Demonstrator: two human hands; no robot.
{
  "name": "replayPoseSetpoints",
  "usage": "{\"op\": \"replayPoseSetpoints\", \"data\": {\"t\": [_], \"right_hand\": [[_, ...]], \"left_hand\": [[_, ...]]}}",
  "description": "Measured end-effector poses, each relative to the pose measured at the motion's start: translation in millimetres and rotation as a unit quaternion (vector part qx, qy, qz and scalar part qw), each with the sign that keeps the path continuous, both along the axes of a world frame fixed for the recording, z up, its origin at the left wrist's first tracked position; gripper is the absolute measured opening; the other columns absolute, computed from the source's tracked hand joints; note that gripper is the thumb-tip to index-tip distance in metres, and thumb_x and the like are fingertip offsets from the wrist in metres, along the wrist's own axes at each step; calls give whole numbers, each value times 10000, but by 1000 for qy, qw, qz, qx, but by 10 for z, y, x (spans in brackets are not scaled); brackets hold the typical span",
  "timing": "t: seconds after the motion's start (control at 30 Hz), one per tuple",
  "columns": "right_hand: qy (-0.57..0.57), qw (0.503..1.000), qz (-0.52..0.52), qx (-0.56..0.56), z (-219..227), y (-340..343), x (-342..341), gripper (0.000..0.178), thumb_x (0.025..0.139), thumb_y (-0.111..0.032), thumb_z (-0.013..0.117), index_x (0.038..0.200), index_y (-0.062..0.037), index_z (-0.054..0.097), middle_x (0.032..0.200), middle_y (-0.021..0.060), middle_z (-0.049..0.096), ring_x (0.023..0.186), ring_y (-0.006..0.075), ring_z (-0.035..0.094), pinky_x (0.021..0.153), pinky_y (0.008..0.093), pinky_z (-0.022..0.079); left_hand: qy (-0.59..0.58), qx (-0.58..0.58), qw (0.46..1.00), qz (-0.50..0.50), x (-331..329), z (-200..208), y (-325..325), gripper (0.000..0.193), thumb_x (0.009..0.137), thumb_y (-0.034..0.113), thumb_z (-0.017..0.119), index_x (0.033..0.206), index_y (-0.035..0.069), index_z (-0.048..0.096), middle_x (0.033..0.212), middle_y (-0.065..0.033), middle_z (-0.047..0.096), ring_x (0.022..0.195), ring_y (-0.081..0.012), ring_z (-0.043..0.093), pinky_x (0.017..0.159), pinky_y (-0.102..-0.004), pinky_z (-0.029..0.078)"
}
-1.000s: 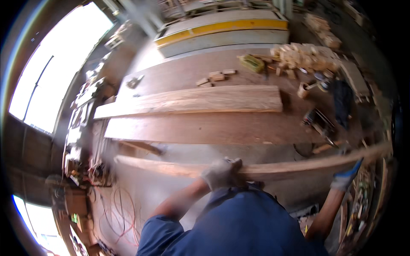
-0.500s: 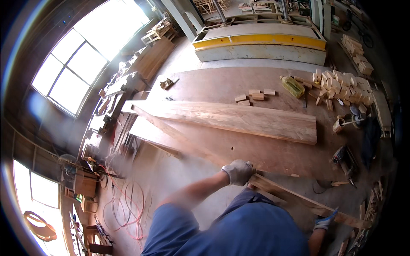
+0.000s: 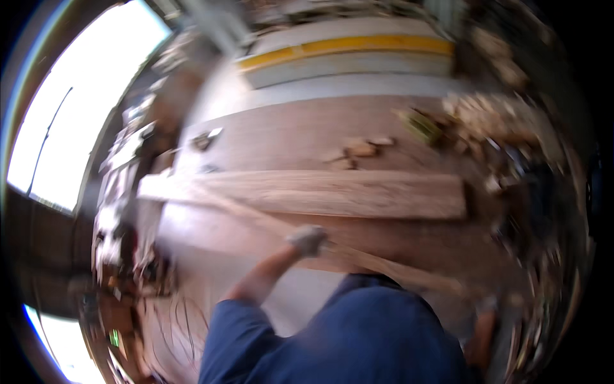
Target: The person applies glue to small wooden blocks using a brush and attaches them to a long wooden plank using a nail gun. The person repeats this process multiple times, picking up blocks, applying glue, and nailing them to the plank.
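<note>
A long, narrow wooden board (image 3: 377, 261) slants across the table from the far left toward my right side. My left hand (image 3: 308, 240), in a grey-white glove, is closed around it near its middle. At the board's near right end is my right hand (image 3: 486, 306), badly blurred, its fingers seeming closed on the wood. Beyond lies a wide, thick wooden plank (image 3: 332, 194) flat on the brown tabletop (image 3: 288, 125). The far end of the narrow board overlaps this plank's left part.
Small wood blocks (image 3: 361, 149) lie past the plank. A yellow-green bottle-like container (image 3: 423, 128) and a heap of wood pieces (image 3: 505, 118) are at the right. Behind the table stands a large yellow-and-grey machine bed (image 3: 352, 61). Hoses (image 3: 182, 326) lie on the floor at left.
The narrow board has moved forward over the table, toward the wide plank, with both hands. My left hand has gone forward and left. The whole view has shifted and blurred.
</note>
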State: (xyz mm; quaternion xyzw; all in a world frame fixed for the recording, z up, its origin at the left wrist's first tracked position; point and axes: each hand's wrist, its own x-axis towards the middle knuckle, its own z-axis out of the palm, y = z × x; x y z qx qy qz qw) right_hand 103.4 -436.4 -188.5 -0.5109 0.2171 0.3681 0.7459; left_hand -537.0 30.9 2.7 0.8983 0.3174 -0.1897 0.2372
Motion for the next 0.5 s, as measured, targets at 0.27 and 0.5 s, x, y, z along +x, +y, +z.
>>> {"op": "replayPoseSetpoints", "data": {"t": [0.27,0.5], "right_hand": [[153,977,148,-16,650,2448,-2452,546,878,-489,844,1265,-175,621,1143,84,684,1044,292,672,908,483,613],[76,914,393,-67,1266,3177,-2753,386,996,-396,767,1227,-94,696,1066,140,776,829,277,774,736,412,655]], "left_hand": [[-104,102,989,9,417,-255,-68,616,828,257,832,1382,83,626,1393,-159,637,1345,-372,549,1125,-496,431],[-122,190,974,21,586,-470,377,644,819,215,852,1399,91,600,1314,-179,660,1236,-408,592,1026,-528,489]]}}
